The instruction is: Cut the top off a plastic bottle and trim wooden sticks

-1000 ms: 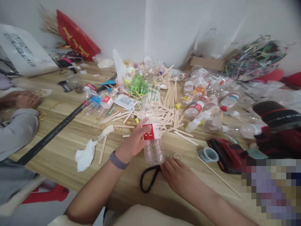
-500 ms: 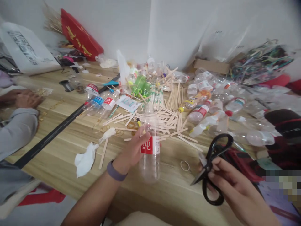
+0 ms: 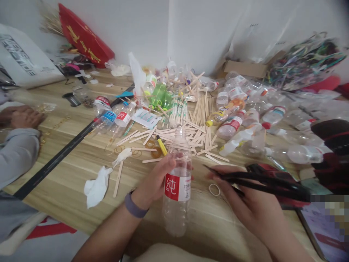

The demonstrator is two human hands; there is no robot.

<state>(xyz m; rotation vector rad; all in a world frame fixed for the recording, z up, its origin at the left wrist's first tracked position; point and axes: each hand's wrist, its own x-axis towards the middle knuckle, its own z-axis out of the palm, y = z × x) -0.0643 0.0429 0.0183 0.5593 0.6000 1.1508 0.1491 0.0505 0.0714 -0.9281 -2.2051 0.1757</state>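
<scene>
A clear plastic bottle (image 3: pixel 176 214) with a red and white label stands upright in front of me, its neck uncapped. My left hand (image 3: pixel 160 178) is wrapped round its upper part from the left, the far fingers mostly hidden behind it. On the right, my right hand (image 3: pixel 242 196) holds black-handled scissors (image 3: pixel 261 180). The handles point right and the blade tip juts out past my fingers toward the bottle, a short gap from it. A pale rubber band (image 3: pixel 214 189) lies on the table between the bottle and my right hand.
Wooden sticks (image 3: pixel 188 136) and a yellow-handled cutter (image 3: pixel 161 145) lie beyond the bottle. Plastic bottles (image 3: pixel 231 125) are heaped at the right, near a cardboard box (image 3: pixel 245 69). A crumpled tissue (image 3: pixel 97 187) lies left. Another person's hands (image 3: pixel 24 117) rest at the far left.
My right hand has moved left and turned the scissors, so their handles now point right rather than standing up. The bottle has come slightly lower and nearer in my left hand.
</scene>
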